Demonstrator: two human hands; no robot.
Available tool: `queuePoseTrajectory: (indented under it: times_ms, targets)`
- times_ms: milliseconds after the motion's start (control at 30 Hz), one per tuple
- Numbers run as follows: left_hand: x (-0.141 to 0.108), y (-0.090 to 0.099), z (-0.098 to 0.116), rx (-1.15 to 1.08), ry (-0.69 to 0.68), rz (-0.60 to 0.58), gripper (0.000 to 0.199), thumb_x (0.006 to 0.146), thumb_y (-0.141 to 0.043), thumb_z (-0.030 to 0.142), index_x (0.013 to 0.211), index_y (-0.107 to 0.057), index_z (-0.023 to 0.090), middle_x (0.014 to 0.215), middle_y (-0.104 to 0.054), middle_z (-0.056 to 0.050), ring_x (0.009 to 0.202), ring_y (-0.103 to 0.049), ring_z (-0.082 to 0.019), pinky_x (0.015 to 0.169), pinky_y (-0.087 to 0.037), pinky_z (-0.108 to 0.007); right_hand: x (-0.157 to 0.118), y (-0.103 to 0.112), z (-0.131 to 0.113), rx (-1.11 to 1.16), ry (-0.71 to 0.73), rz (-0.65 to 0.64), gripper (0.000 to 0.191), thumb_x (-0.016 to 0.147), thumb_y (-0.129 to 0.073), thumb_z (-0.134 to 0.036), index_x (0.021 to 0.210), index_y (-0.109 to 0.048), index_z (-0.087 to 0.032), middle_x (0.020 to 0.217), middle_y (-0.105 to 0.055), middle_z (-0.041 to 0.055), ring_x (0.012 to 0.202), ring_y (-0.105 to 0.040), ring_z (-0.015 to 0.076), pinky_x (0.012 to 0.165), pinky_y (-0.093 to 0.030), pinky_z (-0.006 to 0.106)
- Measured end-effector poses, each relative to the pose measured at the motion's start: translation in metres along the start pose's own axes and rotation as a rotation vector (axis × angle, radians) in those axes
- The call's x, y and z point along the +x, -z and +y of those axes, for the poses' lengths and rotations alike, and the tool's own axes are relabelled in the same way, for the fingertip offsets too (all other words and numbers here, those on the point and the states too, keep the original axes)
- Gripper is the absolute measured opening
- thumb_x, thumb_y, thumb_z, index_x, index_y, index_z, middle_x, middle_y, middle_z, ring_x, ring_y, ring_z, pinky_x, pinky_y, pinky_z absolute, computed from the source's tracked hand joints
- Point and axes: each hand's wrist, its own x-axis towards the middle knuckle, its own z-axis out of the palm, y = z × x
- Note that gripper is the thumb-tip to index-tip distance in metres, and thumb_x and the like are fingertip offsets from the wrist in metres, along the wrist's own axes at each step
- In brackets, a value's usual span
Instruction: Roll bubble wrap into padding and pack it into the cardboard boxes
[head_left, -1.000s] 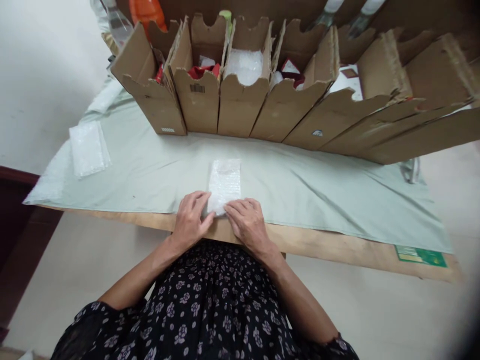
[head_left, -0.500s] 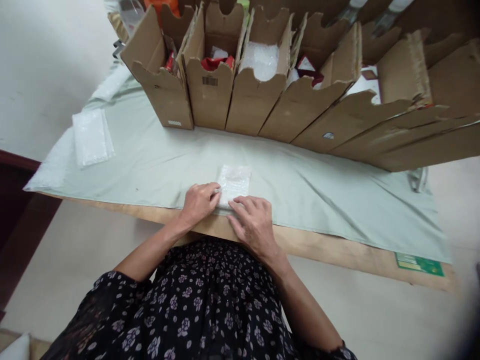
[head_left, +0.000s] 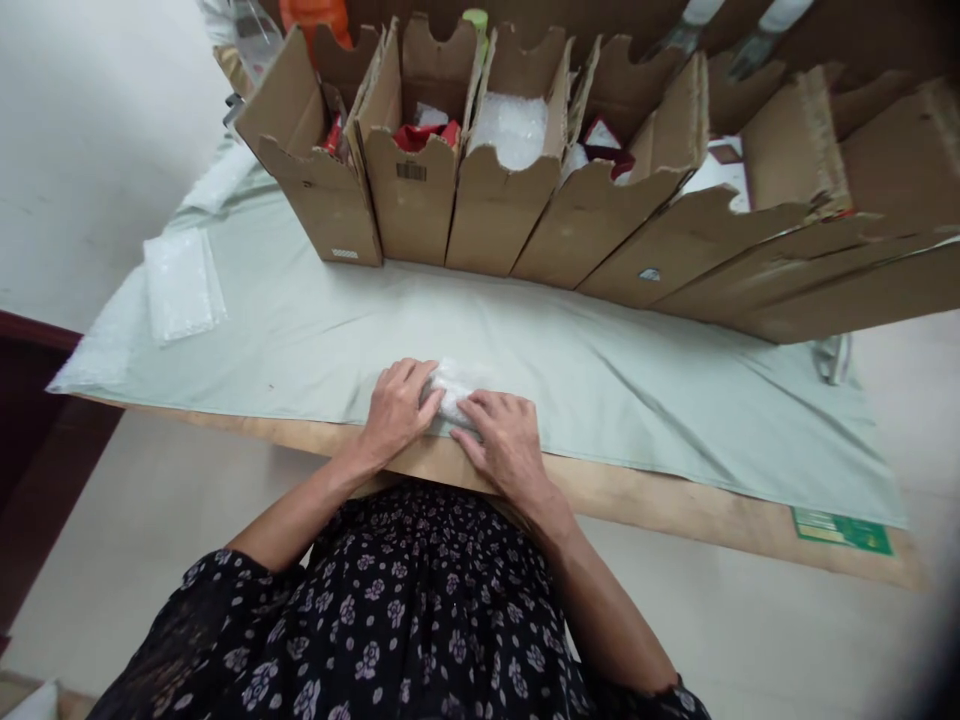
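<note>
A small piece of bubble wrap [head_left: 454, 384], partly rolled up, lies near the front edge of the cloth-covered table. My left hand [head_left: 400, 405] grips its left end, fingers bent over it and thumb on the near side. On the right end sits my right hand [head_left: 504, 435], its fingers curled over the roll and its thumb low in front. Whether anything is wrapped inside is hidden. Farther left rests a flat stack of bubble wrap sheets [head_left: 180, 285].
Several upright cardboard boxes [head_left: 409, 215] line the back, holding red and white items and bubble wrap. More bubble wrap [head_left: 105, 335] hangs over the left corner. A green card [head_left: 841, 530] is at the right front edge of the table [head_left: 675, 350].
The bubble wrap was a flatter sheet reaching away from me; now it is shorter and rolled up. Both hands stay on it, the left one having moved further over its end.
</note>
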Motion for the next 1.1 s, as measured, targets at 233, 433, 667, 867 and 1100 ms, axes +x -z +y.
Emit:
queuePoseTrajectory:
  times_ms: [233, 433, 667, 867, 1100]
  targets:
    - [-0.027, 0.005, 0.022, -0.896, 0.411, -0.028, 0.043, 0.091, -0.069, 0.040, 0.127, -0.064, 0.017, 0.124, -0.072, -0.013, 0.111, -0.070, -0.025, 0.098, -0.056, -0.039, 0.013, -0.001, -0.002, 0.538, -0.240, 0.111, 0.020, 0.100, -0.057, -0.033, 0.107, -0.073, -0.023, 0.100, -0.080, 0.0058, 0.091, -0.073, 0.0226, 0.084, -0.056, 0.036]
    - [-0.013, 0.011, 0.028, -0.856, 0.355, -0.046, 0.032, 0.088, -0.066, 0.029, 0.119, -0.067, 0.019, 0.115, -0.076, -0.009, 0.106, -0.069, -0.023, 0.097, -0.057, -0.038, 0.024, 0.021, 0.002, 0.674, -0.215, 0.055, 0.035, 0.088, -0.070, -0.041, 0.119, -0.069, -0.024, 0.115, -0.076, 0.0086, 0.090, -0.072, 0.0217, 0.081, -0.059, 0.036]
    - [-0.002, 0.040, 0.009, -0.429, 0.043, -0.225, 0.062, 0.089, -0.069, 0.026, 0.149, -0.051, 0.024, 0.110, -0.074, -0.006, 0.097, -0.071, -0.020, 0.088, -0.060, -0.034, 0.066, 0.048, 0.006, 0.661, -0.089, -0.200, 0.020, 0.092, -0.066, -0.041, 0.100, -0.073, -0.024, 0.074, -0.070, 0.0006, 0.063, -0.061, 0.0155, 0.060, -0.053, 0.028]
    - [0.100, 0.133, -0.033, 0.141, -0.238, 0.395, 0.058, 0.096, -0.065, 0.035, 0.150, -0.050, 0.022, 0.158, -0.050, -0.016, 0.152, -0.041, -0.035, 0.126, -0.033, -0.057, 0.128, 0.105, -0.002, 0.548, 0.022, -0.060, 0.017, 0.093, -0.068, -0.043, 0.090, -0.072, -0.027, 0.074, -0.071, 0.0007, 0.064, -0.064, 0.0168, 0.058, -0.051, 0.029]
    - [0.184, 0.159, -0.081, 0.379, -0.223, 0.502, 0.016, 0.090, -0.059, 0.014, 0.095, -0.073, 0.020, 0.150, -0.059, -0.011, 0.154, -0.037, -0.038, 0.124, -0.027, -0.063, 0.256, 0.178, -0.056, 0.130, 0.275, 0.446, 0.007, 0.093, -0.071, -0.033, 0.097, -0.073, -0.028, 0.087, -0.071, -0.0001, 0.073, -0.064, 0.0159, 0.065, -0.050, 0.030]
